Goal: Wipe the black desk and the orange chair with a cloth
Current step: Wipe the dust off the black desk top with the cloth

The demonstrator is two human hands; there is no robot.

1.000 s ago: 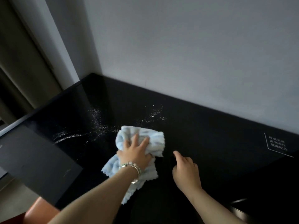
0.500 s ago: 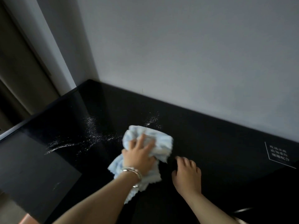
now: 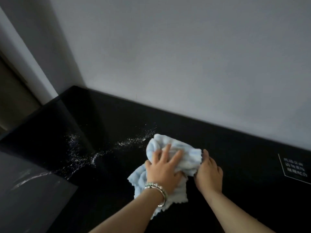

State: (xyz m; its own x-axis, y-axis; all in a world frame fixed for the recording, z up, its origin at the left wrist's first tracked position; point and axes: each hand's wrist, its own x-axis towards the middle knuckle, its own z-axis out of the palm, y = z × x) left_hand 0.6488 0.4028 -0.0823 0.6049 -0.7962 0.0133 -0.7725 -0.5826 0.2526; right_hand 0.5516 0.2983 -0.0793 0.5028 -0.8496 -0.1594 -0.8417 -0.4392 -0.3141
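Observation:
A crumpled light-blue cloth (image 3: 183, 153) lies on the glossy black desk (image 3: 235, 157). My left hand (image 3: 164, 169), with a bead bracelet on its wrist, presses down on the cloth with spread fingers. Just to the right, my right hand (image 3: 209, 174) rests on the desk with loosely curled fingers, and its forefinger touches the cloth's right edge. White specks and streaks (image 3: 133, 142) are scattered over the desk to the left of the cloth. The orange chair is out of view.
The desk's far edge meets a grey wall (image 3: 185, 64). A small sign with white lettering (image 3: 294, 169) lies on the desk at the right. A duller grey panel (image 3: 33, 195) sits at the lower left. A dark doorway shows at the far left.
My left hand has slid the cloth to the right until it meets my right hand. The view has tilted up, and the orange chair has dropped out of the lower left corner.

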